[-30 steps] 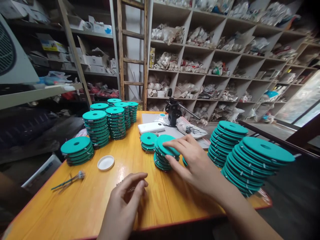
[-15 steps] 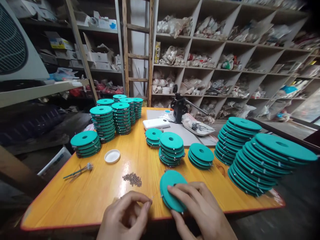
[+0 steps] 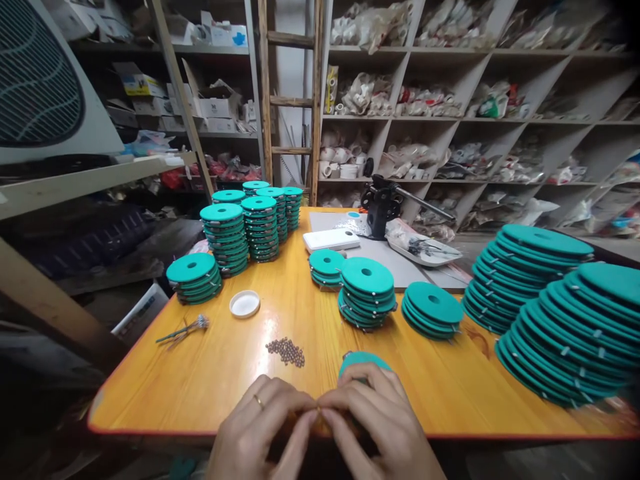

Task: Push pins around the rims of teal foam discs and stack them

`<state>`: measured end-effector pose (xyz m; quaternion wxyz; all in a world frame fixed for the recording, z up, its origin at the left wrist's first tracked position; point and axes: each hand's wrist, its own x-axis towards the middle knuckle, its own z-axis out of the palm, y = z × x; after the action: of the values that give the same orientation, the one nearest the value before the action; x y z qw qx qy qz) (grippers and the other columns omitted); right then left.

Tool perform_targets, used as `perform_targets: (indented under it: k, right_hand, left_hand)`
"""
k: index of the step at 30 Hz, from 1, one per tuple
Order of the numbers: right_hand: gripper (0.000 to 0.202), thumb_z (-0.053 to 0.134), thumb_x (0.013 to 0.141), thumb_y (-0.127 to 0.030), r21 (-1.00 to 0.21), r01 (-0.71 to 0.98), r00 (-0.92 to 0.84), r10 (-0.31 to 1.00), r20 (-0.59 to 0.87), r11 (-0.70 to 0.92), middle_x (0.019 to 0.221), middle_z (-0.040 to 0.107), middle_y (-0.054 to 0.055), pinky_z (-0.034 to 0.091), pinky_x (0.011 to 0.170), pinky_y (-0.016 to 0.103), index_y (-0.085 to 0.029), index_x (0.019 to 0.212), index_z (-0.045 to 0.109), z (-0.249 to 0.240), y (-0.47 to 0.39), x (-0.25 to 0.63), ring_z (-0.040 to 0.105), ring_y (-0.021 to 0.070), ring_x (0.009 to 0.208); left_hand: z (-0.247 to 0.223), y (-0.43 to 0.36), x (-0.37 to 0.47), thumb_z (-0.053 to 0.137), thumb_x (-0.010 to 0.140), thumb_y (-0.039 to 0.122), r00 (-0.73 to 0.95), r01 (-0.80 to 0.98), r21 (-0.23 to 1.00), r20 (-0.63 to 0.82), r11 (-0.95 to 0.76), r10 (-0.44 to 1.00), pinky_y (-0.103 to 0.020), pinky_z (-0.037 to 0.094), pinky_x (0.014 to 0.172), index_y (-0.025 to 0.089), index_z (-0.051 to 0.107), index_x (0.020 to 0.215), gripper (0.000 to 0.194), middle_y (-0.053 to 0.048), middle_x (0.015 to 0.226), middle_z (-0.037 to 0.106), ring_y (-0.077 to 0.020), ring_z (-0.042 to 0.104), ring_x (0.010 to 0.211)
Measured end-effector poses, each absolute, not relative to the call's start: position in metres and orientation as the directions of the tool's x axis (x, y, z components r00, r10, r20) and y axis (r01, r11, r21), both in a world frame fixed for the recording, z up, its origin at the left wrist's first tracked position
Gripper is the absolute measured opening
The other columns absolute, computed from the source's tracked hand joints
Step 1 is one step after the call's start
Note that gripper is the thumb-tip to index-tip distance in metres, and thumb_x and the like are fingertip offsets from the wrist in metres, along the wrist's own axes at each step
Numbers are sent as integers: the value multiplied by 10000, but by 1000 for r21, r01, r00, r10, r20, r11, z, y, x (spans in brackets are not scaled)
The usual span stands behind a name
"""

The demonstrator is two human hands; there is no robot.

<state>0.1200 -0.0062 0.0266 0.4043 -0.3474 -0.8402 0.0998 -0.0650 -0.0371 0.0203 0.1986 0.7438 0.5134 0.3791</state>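
Near the table's front edge, my left hand (image 3: pixel 270 427) and my right hand (image 3: pixel 375 417) meet tip to tip. Thumb and forefinger of each are pinched together, and whatever lies between them is too small to make out. A green foam disc (image 3: pixel 364 361) with a centre hole lies behind my right hand, mostly covered by its fingers. Just beyond my hands is a small heap of dark round beads (image 3: pixel 286 351). A ring shows on a finger of my left hand.
Several stacks of green discs stand at the back left (image 3: pixel 223 240), middle (image 3: pixel 367 293) and right (image 3: pixel 575 333). A white round lid (image 3: pixel 245 304), a bundle of thin wires (image 3: pixel 185 329), a white box (image 3: pixel 331 239) and a black hand-lever device (image 3: pixel 379 210) also sit on the table.
My right hand has let go of the green disc and moved left to my left hand. The fingertips now touch. The camera view has shifted a little, so things appear farther right.
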Motion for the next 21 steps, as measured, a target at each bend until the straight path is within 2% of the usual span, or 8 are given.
perform_targets:
  k: [3,6,14,21]
  right_hand:
    - [164,542,828,-56,-468,506,-400,677,617,725,666,615,-4,440,702,312,-201,794,612,24,-6,119,588,178,740]
    - [163,559,819,-49,-458,504,-403,668,626,733,692,627,-13,426,723,317,-205,817,604,21,-6,121,588,176,764]
    - [178,633,836,-87,-475,493,-418,677,605,729,756,647,-38,419,740,318,-251,907,635,20,-5,124,587,160,783]
    - [154,612,821,-85,-501,519,-372,710,598,693,651,583,-34,415,678,299,-238,827,625,22,-6,119,572,156,719]
  left_hand:
    - [23,-23,-84,481,962,267,60,681,688,289,-251,955,-345,494,804,219,661,972,187,-90,978,660,-246,626,936]
    - [24,-4,-104,495,943,340,-57,814,573,243,-96,968,-432,452,848,178,668,1080,274,-122,1024,625,-307,588,976]
    - [24,12,-107,476,950,335,-6,802,589,173,-98,985,-307,446,674,204,740,887,301,-62,847,622,-204,609,734]
    - [24,10,-107,533,856,273,-54,815,576,182,-61,982,-342,428,677,175,612,716,188,-61,764,598,-234,584,730]
